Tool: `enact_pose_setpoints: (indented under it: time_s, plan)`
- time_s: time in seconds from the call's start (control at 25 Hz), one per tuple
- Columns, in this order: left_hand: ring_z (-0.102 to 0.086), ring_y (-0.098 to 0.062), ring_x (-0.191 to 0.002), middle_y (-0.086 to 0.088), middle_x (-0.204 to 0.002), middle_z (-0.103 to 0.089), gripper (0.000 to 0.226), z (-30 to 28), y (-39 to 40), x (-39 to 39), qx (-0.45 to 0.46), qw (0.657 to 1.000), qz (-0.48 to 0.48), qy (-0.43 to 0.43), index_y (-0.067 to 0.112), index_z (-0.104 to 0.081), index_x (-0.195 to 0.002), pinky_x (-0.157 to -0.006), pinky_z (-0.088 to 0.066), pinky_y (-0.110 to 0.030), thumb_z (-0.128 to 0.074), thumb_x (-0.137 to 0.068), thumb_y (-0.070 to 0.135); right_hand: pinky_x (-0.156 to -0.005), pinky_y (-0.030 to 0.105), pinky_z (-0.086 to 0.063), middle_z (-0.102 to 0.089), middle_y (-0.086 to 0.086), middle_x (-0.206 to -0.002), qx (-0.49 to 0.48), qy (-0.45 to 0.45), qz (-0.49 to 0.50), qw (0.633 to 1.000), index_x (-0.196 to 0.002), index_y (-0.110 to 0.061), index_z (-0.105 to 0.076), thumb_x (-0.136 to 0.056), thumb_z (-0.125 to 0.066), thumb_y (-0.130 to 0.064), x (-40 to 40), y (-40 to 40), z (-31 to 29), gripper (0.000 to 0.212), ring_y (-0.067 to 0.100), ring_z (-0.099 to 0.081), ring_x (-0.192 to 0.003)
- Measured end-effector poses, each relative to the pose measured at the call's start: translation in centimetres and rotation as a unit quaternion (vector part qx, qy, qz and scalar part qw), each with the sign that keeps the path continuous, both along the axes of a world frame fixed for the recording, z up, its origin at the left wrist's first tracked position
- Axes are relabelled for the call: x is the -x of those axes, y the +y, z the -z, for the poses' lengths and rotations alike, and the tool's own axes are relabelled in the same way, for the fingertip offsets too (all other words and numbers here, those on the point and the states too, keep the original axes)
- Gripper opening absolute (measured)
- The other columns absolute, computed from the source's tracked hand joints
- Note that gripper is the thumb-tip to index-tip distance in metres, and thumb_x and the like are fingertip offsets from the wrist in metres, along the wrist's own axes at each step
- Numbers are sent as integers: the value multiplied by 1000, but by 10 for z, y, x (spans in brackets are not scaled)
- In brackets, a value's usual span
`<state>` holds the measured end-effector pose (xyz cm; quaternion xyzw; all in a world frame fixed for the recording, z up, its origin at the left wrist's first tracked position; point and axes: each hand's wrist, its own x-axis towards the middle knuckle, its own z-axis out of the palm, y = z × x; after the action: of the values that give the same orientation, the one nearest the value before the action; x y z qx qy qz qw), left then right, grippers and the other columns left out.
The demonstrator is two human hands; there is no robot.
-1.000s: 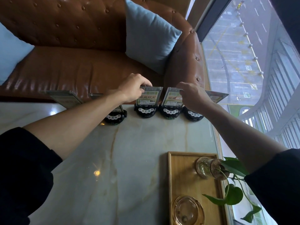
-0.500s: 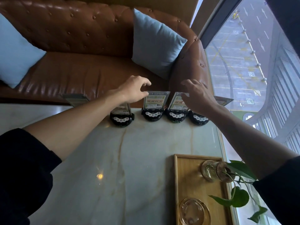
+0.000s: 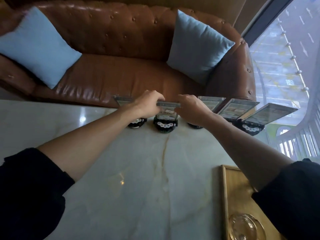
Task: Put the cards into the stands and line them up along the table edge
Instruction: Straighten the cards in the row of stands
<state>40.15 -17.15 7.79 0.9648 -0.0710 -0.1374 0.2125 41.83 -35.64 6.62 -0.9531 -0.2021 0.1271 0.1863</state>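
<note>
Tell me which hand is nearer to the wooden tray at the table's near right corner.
Right. The right hand is at the far row of card stands, on the wooden tray's side of the table. The left hand is at the same row, farther to the left.

Your left hand (image 3: 147,105) hides most of the stand (image 3: 136,122) beneath its fingers; your right hand (image 3: 194,108) covers another stand (image 3: 194,125) (only its base edge shows). Card print unreadable.

left hand (image 3: 147,105): fingers curled, arm outstretched | right hand (image 3: 193,109): same
</note>
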Motion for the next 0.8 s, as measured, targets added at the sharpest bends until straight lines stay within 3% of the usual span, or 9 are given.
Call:
enact_pose_setpoints:
  time_s: [0.16,0.32,0.52,0.8]
  plan:
    - [-64,-29,-102,-10,-107,-72,21,16,10,-8,-32,999,-6,-26,13,-74,-110,-81,-51,-38,-65,-92,8,-72,40,-54,-71,15,-104,43,-24,31,998,-108,-17,-67,-89,-50,-11,-3,10,7,26,39,-67,-91]
    - [-66,-27,-101,-8,-105,-75,19,18,14,-21,-16,998,6,-63,12,-76,-106,-78,-50,-36,-64,-93,9,-78,37,-39,-74,9,-94,97,-71,13,993,-99,-17,-70,-88,-49,-16,-24,8,6,23,34,-64,-90]
    - [-67,-27,-98,-10,-102,-76,19,23,8,-33,9,997,9,-73,10,-77,-105,-78,-52,-35,-64,-92,7,-87,41,-44,-74,8,-90,117,-80,-15,990,-96,-15,-71,-87,-52,-30,-33,-2,2,26,34,-64,-90]
    - [-66,-25,-97,-5,-103,-76,18,22,-3,-42,7,997,15,-80,16,-77,-104,-71,-46,-31,-64,-92,12,-92,42,-44,-76,7,-93,117,-83,-25,989,-98,-16,-72,-87,-57,-34,-36,-14,-2,25,34,-66,-93]
